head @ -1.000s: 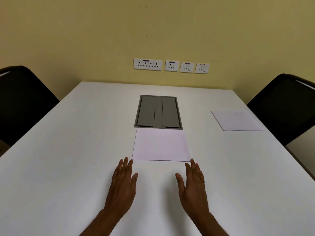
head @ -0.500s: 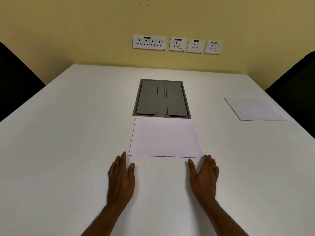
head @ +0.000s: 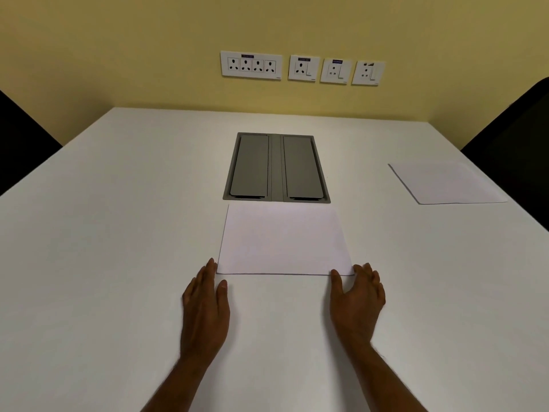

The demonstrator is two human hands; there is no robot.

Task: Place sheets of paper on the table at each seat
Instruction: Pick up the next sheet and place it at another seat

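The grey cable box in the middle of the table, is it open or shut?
Shut. Both flaps of the grey cable box lie flat and level with the table.

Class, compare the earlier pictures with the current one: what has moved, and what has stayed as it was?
Both hands spread apart and forward: the left hand now reaches the near-left corner of the centre sheet, the right hand its near-right corner, thumb at the edge. Neither has lifted it. The camera leaned closer. The centre sheet, the sheet by the right chair and the grey floor box kept their places on the table.
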